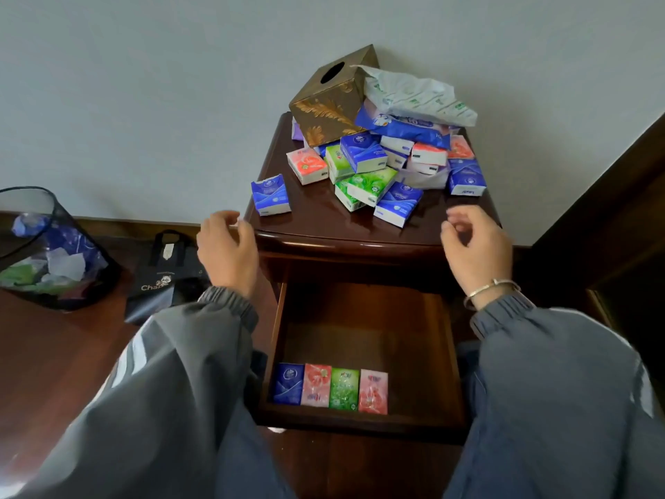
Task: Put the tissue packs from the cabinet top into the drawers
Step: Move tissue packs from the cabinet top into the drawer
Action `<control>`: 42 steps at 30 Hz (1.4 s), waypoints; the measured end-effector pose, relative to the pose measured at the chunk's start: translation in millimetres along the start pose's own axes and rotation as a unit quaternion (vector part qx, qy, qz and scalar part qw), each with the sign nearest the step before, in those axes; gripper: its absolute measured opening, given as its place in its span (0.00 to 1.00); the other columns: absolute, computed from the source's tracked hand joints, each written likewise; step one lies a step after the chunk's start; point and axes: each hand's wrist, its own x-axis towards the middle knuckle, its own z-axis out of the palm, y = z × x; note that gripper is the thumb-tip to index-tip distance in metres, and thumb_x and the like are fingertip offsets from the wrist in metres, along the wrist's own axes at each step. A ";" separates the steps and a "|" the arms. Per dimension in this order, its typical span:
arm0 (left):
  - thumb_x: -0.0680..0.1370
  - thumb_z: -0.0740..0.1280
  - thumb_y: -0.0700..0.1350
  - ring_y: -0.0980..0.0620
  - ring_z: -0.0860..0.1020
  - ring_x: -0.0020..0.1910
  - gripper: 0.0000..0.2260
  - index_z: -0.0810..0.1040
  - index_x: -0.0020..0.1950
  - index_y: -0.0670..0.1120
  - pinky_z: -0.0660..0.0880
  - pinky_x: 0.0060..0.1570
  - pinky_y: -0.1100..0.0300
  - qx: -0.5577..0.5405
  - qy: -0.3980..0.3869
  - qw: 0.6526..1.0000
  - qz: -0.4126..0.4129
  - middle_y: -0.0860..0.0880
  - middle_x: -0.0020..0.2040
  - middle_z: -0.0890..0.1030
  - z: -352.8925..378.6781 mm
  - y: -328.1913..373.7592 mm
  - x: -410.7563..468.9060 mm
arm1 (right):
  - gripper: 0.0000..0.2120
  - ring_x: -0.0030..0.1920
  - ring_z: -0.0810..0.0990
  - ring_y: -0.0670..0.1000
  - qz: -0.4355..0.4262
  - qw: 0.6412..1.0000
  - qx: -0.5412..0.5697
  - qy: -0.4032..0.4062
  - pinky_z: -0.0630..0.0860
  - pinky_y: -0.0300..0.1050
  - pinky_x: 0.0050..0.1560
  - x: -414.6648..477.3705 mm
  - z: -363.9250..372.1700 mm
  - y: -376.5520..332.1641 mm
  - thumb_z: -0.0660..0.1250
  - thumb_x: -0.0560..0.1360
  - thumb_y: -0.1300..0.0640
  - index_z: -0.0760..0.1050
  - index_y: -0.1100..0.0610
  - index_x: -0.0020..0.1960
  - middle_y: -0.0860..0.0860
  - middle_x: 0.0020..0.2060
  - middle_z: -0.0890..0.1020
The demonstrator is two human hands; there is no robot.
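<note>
Your left hand (pixel 225 246): raised at the front left corner of the cabinet top (pixel 324 221), fingers loosely curled, nothing in them; whether the fingertips touch the edge cannot be told.
Your right hand (pixel 475 243): raised at the front right corner, fingers loosely bent and slightly blurred, holding nothing; a silver bracelet (pixel 491 288) sits on the wrist.
Tissue packs (pixel 378 167): most lie in a jumbled heap on the cabinet top, blue, green, pink and red ones leaning on each other.
Lone blue pack (pixel 270 194): stands apart from the heap, near the left edge, just beyond your left hand.
Drawer (pixel 360 329): pulled open below the top, between your two sleeves.
Row in the drawer: four packs lie side by side along the near wall, touching one another, from your left a blue one (pixel 288 384), a pink one (pixel 316 385), a green one (pixel 344 389) and a second pink one (pixel 373 391).
Gold tissue box (pixel 331 99): tilted, resting on the back of the heap by the wall.
White plastic bag (pixel 417 97): crumpled on top of the heap, over a large blue pack (pixel 403 126).
Floor, left: a mesh waste bin (pixel 50 253) with wrappers inside, a black tote bag (pixel 165 279) beside it.
</note>
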 end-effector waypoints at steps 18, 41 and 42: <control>0.74 0.68 0.51 0.41 0.68 0.66 0.23 0.69 0.66 0.44 0.63 0.66 0.46 0.123 -0.163 0.968 -0.146 0.43 0.66 0.70 40.4 48.8 36.7 | 0.25 0.45 0.77 0.58 -0.104 0.970 -0.198 -0.093 0.73 0.49 0.43 3.0 46.5 0.3 0.65 0.70 0.36 0.72 0.57 0.52 0.54 0.53 0.75; 0.78 0.61 0.38 0.49 0.83 0.41 0.04 0.67 0.45 0.44 0.80 0.33 0.64 -0.267 -0.201 0.900 -0.280 0.45 0.51 0.76 35.6 53.8 0.0 | 0.21 0.52 0.75 0.60 -0.033 0.975 -0.176 -0.133 0.73 0.47 0.44 4.9 22.0 6.7 0.72 0.68 0.48 0.68 0.57 0.54 0.56 0.60 0.71; 0.79 0.60 0.40 0.49 0.83 0.40 0.04 0.68 0.44 0.43 0.80 0.32 0.64 -0.275 -0.211 0.894 -0.284 0.45 0.48 0.76 35.1 55.5 -1.6 | 0.20 0.49 0.75 0.60 -0.032 0.979 -0.155 -0.128 0.70 0.46 0.44 4.4 21.1 6.7 0.72 0.68 0.51 0.68 0.58 0.52 0.55 0.56 0.73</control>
